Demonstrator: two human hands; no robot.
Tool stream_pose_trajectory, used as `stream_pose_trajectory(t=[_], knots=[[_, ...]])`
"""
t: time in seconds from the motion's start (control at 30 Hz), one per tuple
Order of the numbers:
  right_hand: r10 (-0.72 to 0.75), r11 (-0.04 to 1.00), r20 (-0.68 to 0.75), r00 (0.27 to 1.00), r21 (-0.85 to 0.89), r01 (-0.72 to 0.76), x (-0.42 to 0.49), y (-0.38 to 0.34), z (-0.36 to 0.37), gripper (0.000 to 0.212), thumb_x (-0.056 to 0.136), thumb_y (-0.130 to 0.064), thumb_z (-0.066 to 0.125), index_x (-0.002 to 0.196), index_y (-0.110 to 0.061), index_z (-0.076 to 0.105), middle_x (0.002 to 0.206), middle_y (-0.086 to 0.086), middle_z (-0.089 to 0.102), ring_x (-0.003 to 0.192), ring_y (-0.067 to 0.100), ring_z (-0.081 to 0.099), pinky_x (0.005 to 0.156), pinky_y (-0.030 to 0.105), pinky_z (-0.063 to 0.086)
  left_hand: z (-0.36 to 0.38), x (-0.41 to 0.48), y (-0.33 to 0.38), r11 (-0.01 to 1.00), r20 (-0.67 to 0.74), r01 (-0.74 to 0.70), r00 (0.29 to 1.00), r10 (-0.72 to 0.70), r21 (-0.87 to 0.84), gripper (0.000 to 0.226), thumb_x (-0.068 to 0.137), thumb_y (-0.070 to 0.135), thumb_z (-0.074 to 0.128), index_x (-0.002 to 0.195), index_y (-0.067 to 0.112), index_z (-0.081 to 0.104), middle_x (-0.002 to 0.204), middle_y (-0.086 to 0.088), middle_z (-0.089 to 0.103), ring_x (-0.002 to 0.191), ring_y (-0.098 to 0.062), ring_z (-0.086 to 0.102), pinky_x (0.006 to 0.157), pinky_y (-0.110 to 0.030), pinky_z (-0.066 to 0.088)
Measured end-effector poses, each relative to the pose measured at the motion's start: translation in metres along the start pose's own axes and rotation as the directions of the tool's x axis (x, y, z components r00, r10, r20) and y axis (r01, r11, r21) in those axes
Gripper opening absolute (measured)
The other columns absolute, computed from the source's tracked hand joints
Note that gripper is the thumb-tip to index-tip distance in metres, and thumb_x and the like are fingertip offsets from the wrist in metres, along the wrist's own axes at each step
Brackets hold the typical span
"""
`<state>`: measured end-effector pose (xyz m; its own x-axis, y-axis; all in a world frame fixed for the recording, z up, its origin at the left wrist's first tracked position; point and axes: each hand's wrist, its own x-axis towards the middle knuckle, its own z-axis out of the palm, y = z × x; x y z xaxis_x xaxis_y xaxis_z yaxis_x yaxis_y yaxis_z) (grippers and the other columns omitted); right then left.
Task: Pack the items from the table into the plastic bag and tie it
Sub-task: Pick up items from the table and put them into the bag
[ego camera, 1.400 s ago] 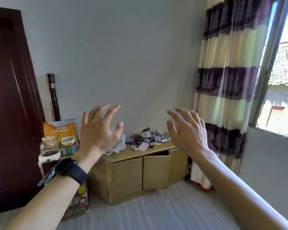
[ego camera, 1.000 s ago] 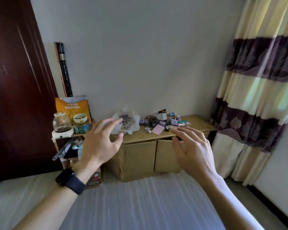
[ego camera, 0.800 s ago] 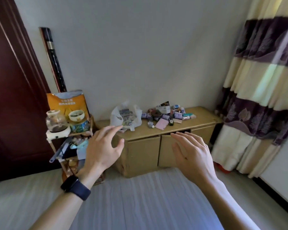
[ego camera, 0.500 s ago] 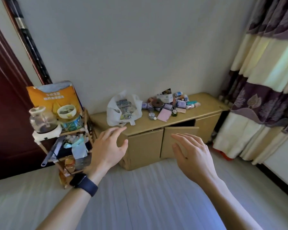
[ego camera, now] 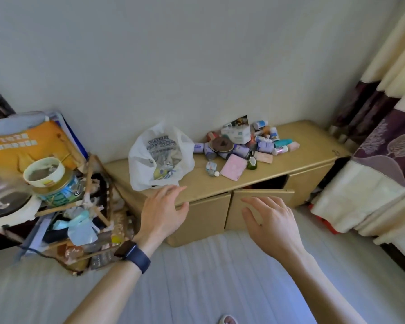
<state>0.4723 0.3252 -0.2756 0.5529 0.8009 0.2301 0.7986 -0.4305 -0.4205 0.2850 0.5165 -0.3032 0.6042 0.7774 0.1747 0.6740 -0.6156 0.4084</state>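
A white plastic bag [ego camera: 160,157] with printed lettering sits open on the left part of a low wooden cabinet [ego camera: 306,146], with a few things inside it. To its right lies a heap of small items [ego camera: 246,143]: little bottles, tubes, a round brown lid, a white box and a pink pouch [ego camera: 233,167]. My left hand [ego camera: 164,211], with a dark watch on the wrist, hovers with fingers spread just in front of the bag and holds nothing. My right hand [ego camera: 270,223] is also spread and empty, in front of the cabinet doors.
A cluttered wooden rack [ego camera: 80,216] with a tin, a glass kettle and an orange bag stands left of the cabinet. One cabinet door [ego camera: 264,195] hangs ajar. A striped curtain [ego camera: 381,148] hangs at the right. Pale striped flooring lies below.
The view has tilted down and come closer to the cabinet. Both spread hands have dropped from chest height to the cabinet's front edge, the left one nearing the bag.
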Motion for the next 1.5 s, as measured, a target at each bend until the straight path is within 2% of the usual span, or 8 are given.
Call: stream_pose_trajectory(t=[0.2, 0.5, 0.6, 0.77, 0.93, 1.17, 1.37, 1.5], knots=[[0.041, 0.998, 0.135, 0.990, 0.034, -0.046, 0.095, 0.034, 0.036, 0.032, 0.096, -0.041, 0.050, 0.126, -0.040, 0.060, 0.125, -0.019, 0.062, 0.124, 0.016, 0.048, 0.095, 0.037, 0.044, 0.056, 0.084, -0.003, 0.994, 0.174, 0.102, 0.980, -0.095, -0.036, 0.045, 0.092, 0.044, 0.054, 0.135, 0.032, 0.054, 0.139, 0.009, 0.051, 0.129, -0.013, 0.047, 0.103, -0.035, 0.042], [0.116, 0.986, 0.289, 0.950, 0.079, -0.145, 0.220, 0.064, 0.125, 0.033, 0.094, -0.039, 0.056, 0.127, -0.039, 0.061, 0.125, -0.017, 0.063, 0.122, 0.014, 0.050, 0.099, 0.030, 0.043, 0.149, 0.232, -0.031, 0.991, 0.465, 0.129, 0.880, -0.101, -0.028, 0.051, 0.092, 0.042, 0.051, 0.143, 0.035, 0.043, 0.146, 0.009, 0.041, 0.132, -0.016, 0.043, 0.101, -0.034, 0.043], [0.171, 0.976, 0.368, 0.914, 0.062, -0.207, 0.261, 0.070, 0.144, 0.035, 0.096, -0.040, 0.053, 0.131, -0.038, 0.058, 0.130, -0.019, 0.058, 0.127, 0.012, 0.046, 0.102, 0.027, 0.040, 0.173, 0.280, -0.040, 0.991, 0.548, 0.131, 0.831, -0.095, -0.027, 0.050, 0.092, 0.037, 0.051, 0.141, 0.034, 0.042, 0.146, 0.005, 0.040, 0.131, -0.020, 0.043, 0.098, -0.035, 0.045], [0.250, 0.956, 0.440, 0.862, 0.026, -0.291, 0.308, 0.083, 0.192, 0.036, 0.096, -0.038, 0.052, 0.132, -0.036, 0.056, 0.131, -0.015, 0.059, 0.121, 0.015, 0.052, 0.093, 0.031, 0.046, 0.211, 0.336, -0.058, 0.997, 0.651, 0.074, 0.757, -0.057, 0.001, 0.052, 0.093, 0.030, 0.050, 0.144, 0.029, 0.039, 0.149, -0.001, 0.038, 0.131, -0.026, 0.042, 0.098, -0.040, 0.045], [0.270, 0.927, 0.570, 0.776, 0.065, -0.370, 0.330, 0.103, 0.252, 0.042, 0.095, -0.031, 0.056, 0.136, -0.025, 0.052, 0.133, -0.004, 0.056, 0.114, 0.018, 0.059, 0.092, 0.033, 0.048, 0.255, 0.365, -0.075, 0.999, 0.655, 0.023, 0.754, -0.037, 0.030, 0.054, 0.092, 0.026, 0.051, 0.144, 0.027, 0.037, 0.146, 0.000, 0.040, 0.125, -0.029, 0.046, 0.093, -0.040, 0.046], [0.163, 0.975, 0.694, 0.701, -0.003, -0.224, 0.342, 0.130, 0.333, 0.045, 0.089, -0.030, 0.053, 0.133, -0.025, 0.050, 0.136, 0.001, 0.047, 0.094, 0.030, 0.067, 0.069, 0.040, 0.056, 0.307, 0.386, -0.091, 0.998, 0.683, 0.020, 0.729, -0.054, 0.058, 0.057, 0.095, 0.020, 0.047, 0.148, 0.032, 0.029, 0.153, 0.003, 0.031, 0.122, -0.034, 0.047, 0.090, -0.044, 0.049], [0.151, 0.988, 0.745, 0.649, -0.090, -0.127, 0.364, 0.141, 0.362, 0.044, 0.097, -0.039, 0.051, 0.137, -0.021, 0.046, 0.133, 0.002, 0.047, 0.103, 0.029, 0.061, 0.072, 0.042, 0.054, 0.330, 0.399, -0.092, 0.993, 0.711, 0.054, 0.694, -0.112, 0.103, 0.051, 0.099, 0.033, 0.046, 0.147, 0.030, 0.029, 0.149, 0.001, 0.034, 0.121, -0.034, 0.048, 0.090, -0.046, 0.049], [0.109, 0.994, 0.802, 0.588, -0.092, -0.058, 0.372, 0.142, 0.369, 0.043, 0.101, -0.034, 0.045, 0.139, -0.015, 0.043, 0.134, 0.007, 0.045, 0.104, 0.031, 0.060, 0.074, 0.041, 0.050, 0.333, 0.405, -0.087, 0.983, 0.696, 0.151, 0.696, -0.178, 0.100, 0.038, 0.096, 0.033, 0.053, 0.129, 0.018, 0.041, 0.135, -0.006, 0.046, 0.112, -0.031, 0.054, 0.079, -0.044, 0.050]])
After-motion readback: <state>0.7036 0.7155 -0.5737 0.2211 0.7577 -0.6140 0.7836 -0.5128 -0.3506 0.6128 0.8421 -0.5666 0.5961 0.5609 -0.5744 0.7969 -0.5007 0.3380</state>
